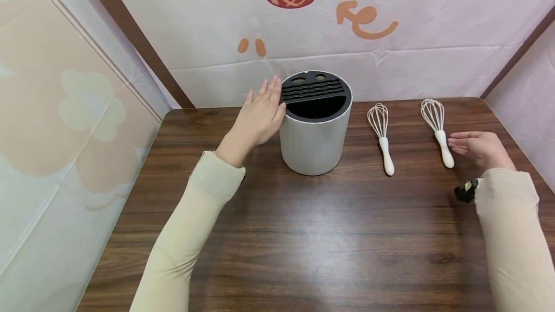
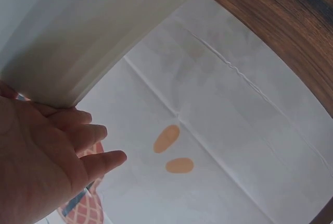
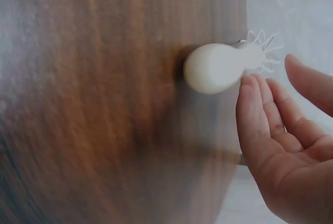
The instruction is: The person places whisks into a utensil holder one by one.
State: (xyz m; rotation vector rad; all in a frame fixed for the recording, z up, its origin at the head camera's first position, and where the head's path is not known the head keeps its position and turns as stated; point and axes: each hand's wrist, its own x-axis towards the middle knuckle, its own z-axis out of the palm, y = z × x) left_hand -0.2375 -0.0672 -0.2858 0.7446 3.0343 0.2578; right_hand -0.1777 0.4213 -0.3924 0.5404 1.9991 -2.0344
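A white cylindrical utensil holder [image 1: 313, 148] with a black slotted top [image 1: 318, 106] stands upright near the back of the table. My left hand [image 1: 260, 115] rests against its left side, fingers extended; the left wrist view shows the fingers [image 2: 88, 135] along the white wall. To the right lie two white whisks, wire heads pointing to the back. One whisk [image 1: 384, 146] lies just right of the holder. Beside the handle of the farther right whisk [image 1: 442, 142] is my right hand [image 1: 481, 149], fingers nearly straight and thumb apart, holding nothing. The right wrist view shows that handle [image 3: 213, 69] by the fingertips.
The dark wood-grain table [image 1: 325, 249] reaches back to a printed white cloth [image 1: 208, 23] hanging just behind the holder. More cloth [image 1: 65, 134] hangs along the left side, and another pale sheet [image 1: 529, 95] borders the right edge.
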